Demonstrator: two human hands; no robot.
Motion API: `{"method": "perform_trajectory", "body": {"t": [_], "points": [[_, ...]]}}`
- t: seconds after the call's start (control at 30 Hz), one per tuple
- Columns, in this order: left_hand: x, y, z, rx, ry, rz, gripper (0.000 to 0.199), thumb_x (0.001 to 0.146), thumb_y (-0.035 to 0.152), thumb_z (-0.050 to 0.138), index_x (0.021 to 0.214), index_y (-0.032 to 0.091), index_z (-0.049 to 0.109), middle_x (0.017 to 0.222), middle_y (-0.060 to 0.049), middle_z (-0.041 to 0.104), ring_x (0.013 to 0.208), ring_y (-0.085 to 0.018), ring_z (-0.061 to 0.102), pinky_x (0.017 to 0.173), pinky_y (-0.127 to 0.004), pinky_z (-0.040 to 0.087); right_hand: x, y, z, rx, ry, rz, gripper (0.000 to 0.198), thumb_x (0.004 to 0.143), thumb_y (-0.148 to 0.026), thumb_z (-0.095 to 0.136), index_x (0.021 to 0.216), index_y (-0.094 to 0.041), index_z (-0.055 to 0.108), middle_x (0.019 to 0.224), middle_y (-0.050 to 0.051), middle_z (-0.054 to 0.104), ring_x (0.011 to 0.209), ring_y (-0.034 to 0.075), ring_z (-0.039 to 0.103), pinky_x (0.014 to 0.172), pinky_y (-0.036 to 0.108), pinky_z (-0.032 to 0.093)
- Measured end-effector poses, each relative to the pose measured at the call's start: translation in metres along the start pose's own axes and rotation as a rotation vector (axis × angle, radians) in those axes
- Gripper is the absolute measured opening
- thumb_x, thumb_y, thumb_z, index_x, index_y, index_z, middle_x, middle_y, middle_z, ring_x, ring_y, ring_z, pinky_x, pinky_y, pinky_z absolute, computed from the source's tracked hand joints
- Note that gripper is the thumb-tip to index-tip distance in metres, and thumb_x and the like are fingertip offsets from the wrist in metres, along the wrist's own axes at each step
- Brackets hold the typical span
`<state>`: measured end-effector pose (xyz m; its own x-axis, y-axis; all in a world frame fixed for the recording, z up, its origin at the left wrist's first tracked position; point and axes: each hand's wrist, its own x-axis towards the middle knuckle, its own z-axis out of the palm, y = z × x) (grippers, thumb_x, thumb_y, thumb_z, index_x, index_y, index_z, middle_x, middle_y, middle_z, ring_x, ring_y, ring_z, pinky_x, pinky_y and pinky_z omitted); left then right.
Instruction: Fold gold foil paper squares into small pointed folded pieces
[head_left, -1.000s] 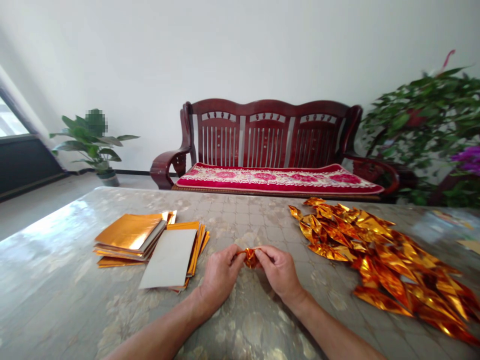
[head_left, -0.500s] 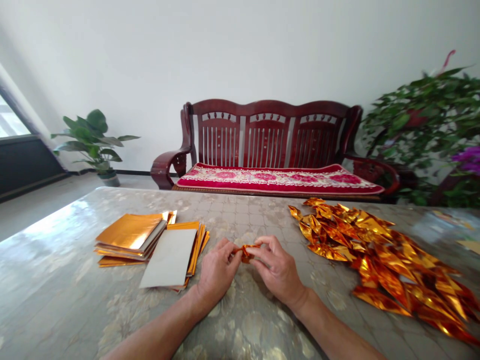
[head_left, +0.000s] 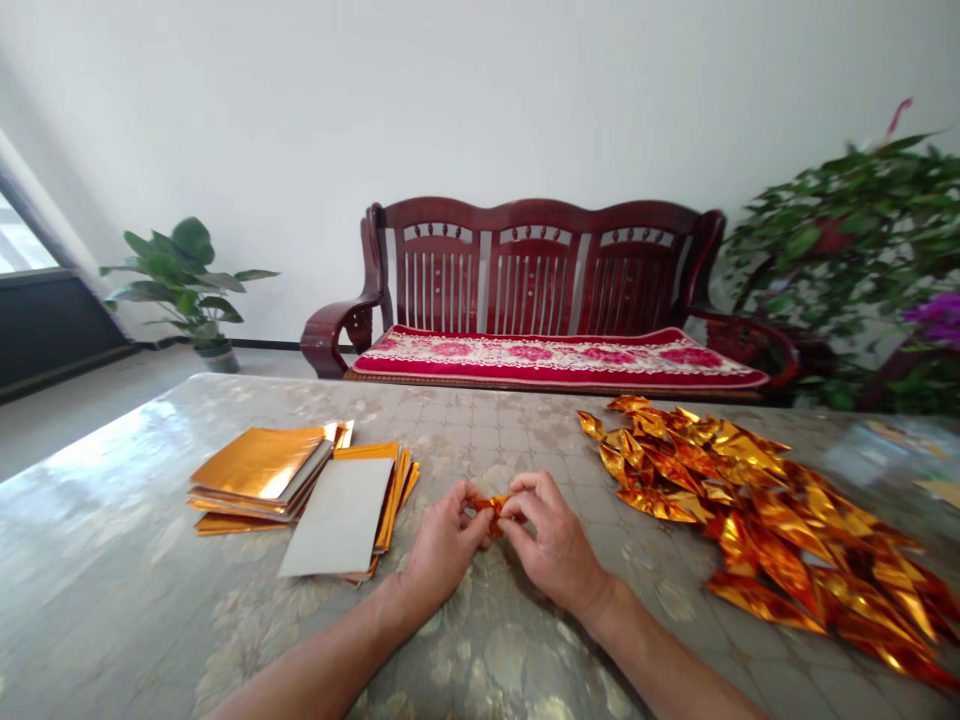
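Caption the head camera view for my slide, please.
Left hand and right hand pinch gold foil between stacked sheets and folded pieces.

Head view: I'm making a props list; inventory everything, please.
Table: one, patterned grey, foreground.
Foil piece: one, orange, near centre.
Folded foil pieces: many, gold, table right.
Paper stacks: two, gold and grey, table left.
Clear plastic: uncounted, transparent, table's far right.
Bench: one, dark red, behind table.
Bench cover: one, red-white, on bench.
Wall: one, whitish, background.
Floor: one, grey, left.
Potted plant: one, green, on floor.
Foliage: uncounted, green, right.
Flowers: uncounted, purple, right edge.
Window: one, pale, left edge.
Dark panel: one, black, below window.
Left hand: one, bare, holding foil piece.
Right hand: one, bare, holding foil piece.
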<state>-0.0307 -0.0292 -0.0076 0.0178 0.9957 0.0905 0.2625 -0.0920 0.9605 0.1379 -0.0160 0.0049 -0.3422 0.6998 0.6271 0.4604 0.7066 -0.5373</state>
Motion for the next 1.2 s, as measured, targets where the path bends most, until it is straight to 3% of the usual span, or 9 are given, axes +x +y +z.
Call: {"method": "perform_trajectory", "body": {"t": [0.1,0.2,0.37,0.53,0.8,1.0,1.2], "points": [[0.003,-0.005,0.002,-0.193,-0.001,0.000,0.028,0.082,0.029,0.062,0.104,0.019,0.048,0.087,-0.001,0.069,0.061,-0.012,0.063,0.058,-0.024,0.049,0.000,-0.001,0.001,0.015,0.032,-0.017,0.012,0.084,-0.009,0.059,0.085,-0.020,0.062,0.100,0.006,0.054,0.093,0.019,0.061,0.082,0.031,0.053],[0.004,-0.007,0.002,-0.232,0.011,0.023,0.036,0.081,0.027,0.064,0.111,0.019,0.045,0.088,-0.002,0.070,0.065,-0.012,0.064,0.061,-0.024,0.049,0.001,-0.002,0.003,0.035,0.061,-0.017,0.012,0.085,-0.009,0.060,0.085,-0.021,0.063,0.099,0.006,0.055,0.092,0.019,0.060,0.081,0.031,0.052],[0.003,-0.005,0.004,-0.215,0.054,0.056,0.034,0.082,0.025,0.065,0.110,0.018,0.047,0.082,-0.001,0.069,0.069,-0.013,0.064,0.063,-0.023,0.048,0.000,-0.003,0.008,0.083,0.105,0.017,0.013,0.086,-0.010,0.061,0.090,-0.022,0.062,0.098,0.004,0.057,0.090,0.018,0.060,0.080,0.031,0.052],[0.002,-0.003,0.006,-0.226,0.088,0.053,0.033,0.082,0.023,0.063,0.110,0.019,0.046,0.081,0.000,0.069,0.070,-0.013,0.066,0.064,-0.023,0.049,-0.004,-0.002,0.013,0.139,0.165,0.150,0.018,0.082,-0.010,0.064,0.094,-0.022,0.058,0.090,0.001,0.060,0.077,0.015,0.061,0.073,0.028,0.053],[-0.001,-0.004,0.008,-0.202,0.110,0.086,0.030,0.085,0.022,0.059,0.111,0.020,0.045,0.087,-0.001,0.069,0.079,-0.016,0.069,0.073,-0.029,0.052,-0.001,-0.003,0.014,0.140,0.100,0.311,0.010,0.079,-0.016,0.068,0.086,-0.022,0.064,0.083,0.000,0.066,0.074,0.016,0.063,0.071,0.029,0.051],[-0.002,-0.004,0.009,-0.151,0.133,0.119,0.030,0.085,0.021,0.058,0.112,0.021,0.046,0.088,0.000,0.068,0.079,-0.015,0.069,0.073,-0.028,0.053,-0.002,-0.004,0.015,0.176,0.106,0.347,0.008,0.079,-0.016,0.068,0.084,-0.021,0.066,0.083,0.000,0.068,0.075,0.016,0.064,0.072,0.028,0.052],[-0.003,-0.004,0.010,-0.125,0.143,0.136,0.030,0.086,0.022,0.057,0.114,0.022,0.045,0.087,0.002,0.068,0.078,-0.014,0.068,0.073,-0.027,0.051,-0.001,-0.005,0.015,0.162,0.134,0.293,0.007,0.080,-0.016,0.067,0.082,-0.022,0.066,0.081,0.001,0.067,0.075,0.017,0.064,0.070,0.029,0.052]]}}
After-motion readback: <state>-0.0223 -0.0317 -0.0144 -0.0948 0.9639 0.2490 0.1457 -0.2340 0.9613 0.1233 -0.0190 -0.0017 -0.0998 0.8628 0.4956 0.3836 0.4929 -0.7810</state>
